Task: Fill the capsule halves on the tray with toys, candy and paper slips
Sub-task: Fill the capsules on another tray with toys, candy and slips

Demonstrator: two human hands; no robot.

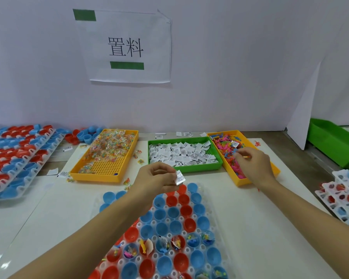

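We see both forearms reaching from the bottom of the frame toward the middle. The left hand [156, 176] is raised above the far end of the tray [210, 256] of red and blue capsule halves [173, 213], with its fingers [170, 170] curled and pinching a white paper slip [179, 177]. The right hand [253, 165] stretches to the middle right of the frame, over the yellow bin of toys [233, 156], and its fingers pinch a small piece there; we cannot tell which one. Between the hands lies the green bin of slips [183, 153]. In the middle left stands the yellow bin of candy [107, 152] on the tabletop [260, 214].
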